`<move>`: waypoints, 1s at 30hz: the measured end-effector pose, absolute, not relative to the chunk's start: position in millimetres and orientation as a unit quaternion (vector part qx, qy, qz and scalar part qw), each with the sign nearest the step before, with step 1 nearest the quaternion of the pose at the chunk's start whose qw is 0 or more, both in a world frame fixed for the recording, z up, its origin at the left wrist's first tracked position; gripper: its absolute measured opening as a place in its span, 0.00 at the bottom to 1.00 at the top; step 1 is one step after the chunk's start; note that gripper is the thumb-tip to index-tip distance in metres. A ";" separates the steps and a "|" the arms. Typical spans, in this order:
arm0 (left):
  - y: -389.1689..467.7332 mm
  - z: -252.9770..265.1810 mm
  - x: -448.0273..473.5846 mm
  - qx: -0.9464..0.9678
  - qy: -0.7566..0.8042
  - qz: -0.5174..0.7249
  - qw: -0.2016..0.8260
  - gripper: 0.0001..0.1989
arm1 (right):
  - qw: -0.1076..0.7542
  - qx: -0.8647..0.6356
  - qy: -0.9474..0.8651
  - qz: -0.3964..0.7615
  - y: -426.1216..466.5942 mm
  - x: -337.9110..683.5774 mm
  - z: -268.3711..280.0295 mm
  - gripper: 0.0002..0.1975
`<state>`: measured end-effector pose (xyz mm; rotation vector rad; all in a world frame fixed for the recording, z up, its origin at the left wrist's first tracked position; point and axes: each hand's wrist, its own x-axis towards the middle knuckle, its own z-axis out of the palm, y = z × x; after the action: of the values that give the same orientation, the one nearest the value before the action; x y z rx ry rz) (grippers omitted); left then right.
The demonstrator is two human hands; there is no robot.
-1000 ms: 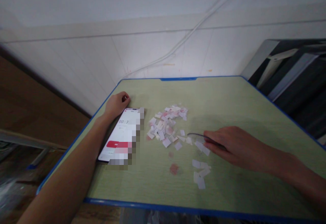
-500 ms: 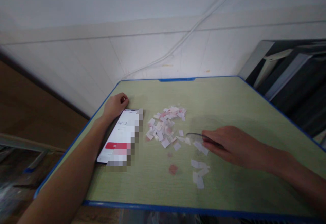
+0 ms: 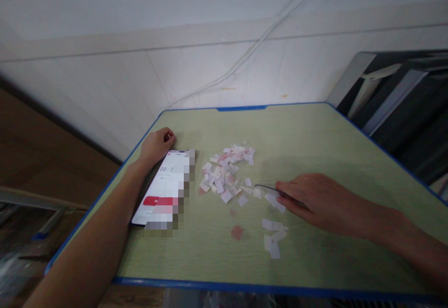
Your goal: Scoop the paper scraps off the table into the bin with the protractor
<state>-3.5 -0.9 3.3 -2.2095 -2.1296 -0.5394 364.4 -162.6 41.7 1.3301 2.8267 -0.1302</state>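
My right hand [image 3: 311, 198] is closed around a thin, dark pair of tweezers [image 3: 268, 187] with a curved tip. That tip points left, at the small pale paper piece [image 3: 257, 193] beside the main heap; whether it touches is unclear. Left of it spreads a loose heap of small white and pinkish paper pieces [image 3: 219, 186]. A smaller group of white paper strips [image 3: 275, 235] lies nearer the front edge, and one strip [image 3: 275, 202] sits just under my right fingers. My left hand [image 3: 159, 142] rests on the table with fingers curled in, nothing visible in them, beyond the phone [image 3: 159, 184].
The pale green table [image 3: 336, 261] has a raised blue rim. A reddish stain [image 3: 237, 232] marks its surface near the front. Behind stands a white wall with a cable [image 3: 227, 74]. Dark flat panels [image 3: 402, 102] lean at the right, and a brown board [image 3: 45, 126] is at the left.
The tweezers' tip looks slightly lower and flatter, with my right hand almost in the same place. The whole view has shifted a little. My left hand and the paper pieces stay put.
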 end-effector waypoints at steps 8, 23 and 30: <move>-1.5 3.9 -2.3 -0.707 -0.685 -0.175 0.007 0.09 | 0.004 0.424 0.904 -0.064 -160.0 365.9 41.4 0.08; -0.6 2.4 -3.9 -0.709 -0.681 -0.183 0.008 0.09 | -0.003 0.424 0.905 -0.043 -161.8 364.7 40.4 0.09; -1.7 2.9 -3.8 -0.711 -0.678 -0.187 0.000 0.10 | 0.002 0.418 0.908 -0.026 -164.0 364.1 38.7 0.10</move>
<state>-3.8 -1.7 2.9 -2.2323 -2.1295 -0.5883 364.1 -164.0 38.7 1.3125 2.8493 -0.0831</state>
